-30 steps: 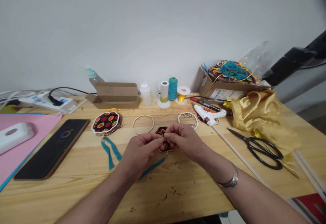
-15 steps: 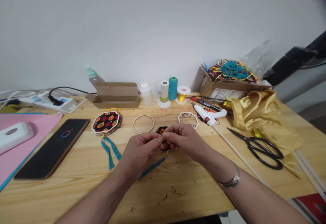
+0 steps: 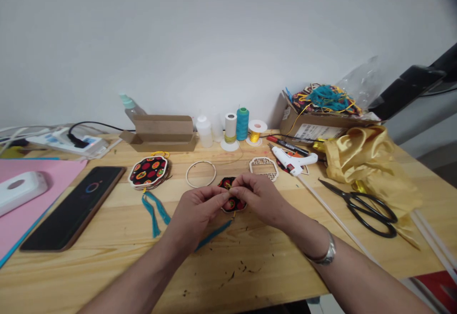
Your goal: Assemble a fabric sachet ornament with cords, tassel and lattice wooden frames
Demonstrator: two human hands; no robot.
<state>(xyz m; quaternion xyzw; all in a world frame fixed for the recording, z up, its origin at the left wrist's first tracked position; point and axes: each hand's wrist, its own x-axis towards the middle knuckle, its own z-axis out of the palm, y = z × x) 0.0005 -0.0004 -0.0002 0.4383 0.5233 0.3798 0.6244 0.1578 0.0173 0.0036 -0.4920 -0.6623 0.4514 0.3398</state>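
My left hand (image 3: pixel 194 211) and my right hand (image 3: pixel 257 196) meet over the middle of the wooden table (image 3: pixel 250 261), fingertips pinched together on a small black fabric ornament (image 3: pixel 232 203) with red and yellow dots. A teal tassel (image 3: pixel 213 234) trails from it toward me along the table. My right wrist wears a metal bracelet (image 3: pixel 323 253). A finished ornament (image 3: pixel 148 172) with a teal tassel lies to the left, a wooden ring (image 3: pixel 200 174) just beyond my hands, and a fretwork frame (image 3: pixel 264 167) to the right.
A phone (image 3: pixel 73 207) and pink sheet (image 3: pixel 24 209) lie left. Thread spools (image 3: pixel 242 123), small bottles and a cardboard box (image 3: pixel 160 133) line the back. A glue gun (image 3: pixel 293 161), scissors (image 3: pixel 364 204), gold cloth (image 3: pixel 371 161) and a box of scraps (image 3: pixel 321 109) sit right.
Both hands stay pinched on the small ornament; the fingers shift only slightly, and nothing else on the table has moved.
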